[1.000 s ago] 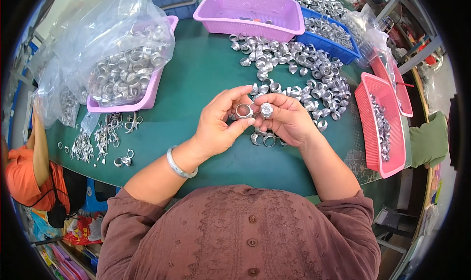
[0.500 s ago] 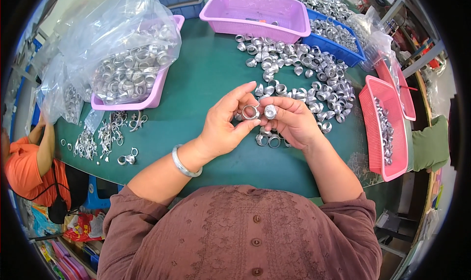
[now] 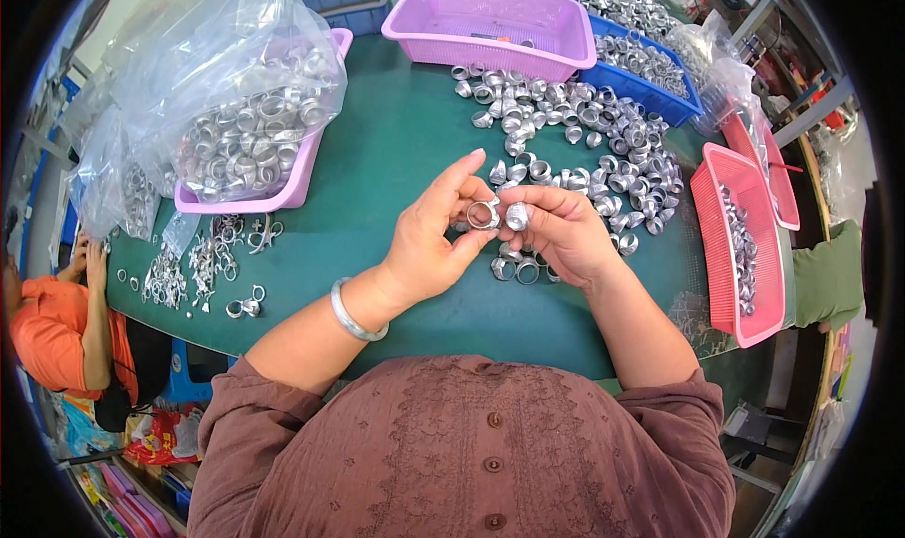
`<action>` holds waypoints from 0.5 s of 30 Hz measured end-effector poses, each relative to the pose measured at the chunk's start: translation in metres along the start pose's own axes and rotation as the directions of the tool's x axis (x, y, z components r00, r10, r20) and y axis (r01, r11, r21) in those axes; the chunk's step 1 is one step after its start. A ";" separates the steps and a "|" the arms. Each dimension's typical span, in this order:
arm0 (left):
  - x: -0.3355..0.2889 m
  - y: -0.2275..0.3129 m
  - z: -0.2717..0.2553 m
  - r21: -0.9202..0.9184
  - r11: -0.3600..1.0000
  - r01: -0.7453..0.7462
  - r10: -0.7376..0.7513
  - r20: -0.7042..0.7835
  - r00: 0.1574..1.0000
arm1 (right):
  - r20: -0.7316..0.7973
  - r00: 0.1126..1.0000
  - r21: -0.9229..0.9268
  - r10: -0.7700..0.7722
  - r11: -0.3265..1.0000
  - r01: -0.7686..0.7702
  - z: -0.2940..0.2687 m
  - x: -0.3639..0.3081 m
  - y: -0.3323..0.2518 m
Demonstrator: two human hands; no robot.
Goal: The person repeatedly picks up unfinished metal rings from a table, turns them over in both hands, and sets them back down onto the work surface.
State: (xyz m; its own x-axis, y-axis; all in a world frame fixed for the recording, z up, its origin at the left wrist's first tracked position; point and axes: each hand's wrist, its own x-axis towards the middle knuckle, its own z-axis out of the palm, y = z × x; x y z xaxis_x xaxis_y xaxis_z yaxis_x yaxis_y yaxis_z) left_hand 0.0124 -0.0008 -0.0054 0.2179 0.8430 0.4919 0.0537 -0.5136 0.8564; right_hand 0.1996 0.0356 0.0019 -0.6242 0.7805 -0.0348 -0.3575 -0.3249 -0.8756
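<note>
Silver rings [image 3: 517, 219], pinched at fingertips [image 3: 515, 195], one in left grip [image 3: 434, 229], one in right grip [image 3: 567, 234]

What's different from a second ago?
Left hand: index finger lifted slightly. Right hand: its ring seems turned slightly. Orange-shirted co-worker's hands moved lower in view. Nothing visibly grabbed or released; baskets and loose rings stayed put.

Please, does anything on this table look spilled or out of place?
Possibly: many silvery rings lie loose on the green table beside the far purple basket, rather than inside it. They may be spread deliberately.
</note>
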 end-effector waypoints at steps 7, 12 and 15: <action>0.002 0.001 -0.001 0.135 0.987 -0.093 0.094 -0.007 0.996 | -0.011 1.000 0.021 -0.002 1.000 0.002 0.000 0.000 -0.001; 0.004 0.004 -0.001 0.222 0.966 -0.130 0.133 -0.002 0.991 | -0.001 0.996 0.101 0.089 0.991 -0.088 0.005 -0.001 -0.006; 0.004 0.002 -0.001 0.229 0.964 -0.136 0.137 0.014 0.991 | 0.009 0.990 0.183 0.144 0.973 -0.143 0.007 -0.002 -0.007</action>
State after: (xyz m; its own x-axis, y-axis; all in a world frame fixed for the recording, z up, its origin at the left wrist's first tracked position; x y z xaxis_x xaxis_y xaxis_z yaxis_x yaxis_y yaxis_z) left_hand 0.0129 0.0013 -0.0013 0.2371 0.7626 0.6019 0.2454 -0.6465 0.7224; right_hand 0.1990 0.0323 0.0111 -0.6755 0.7206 -0.1561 -0.3856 -0.5257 -0.7583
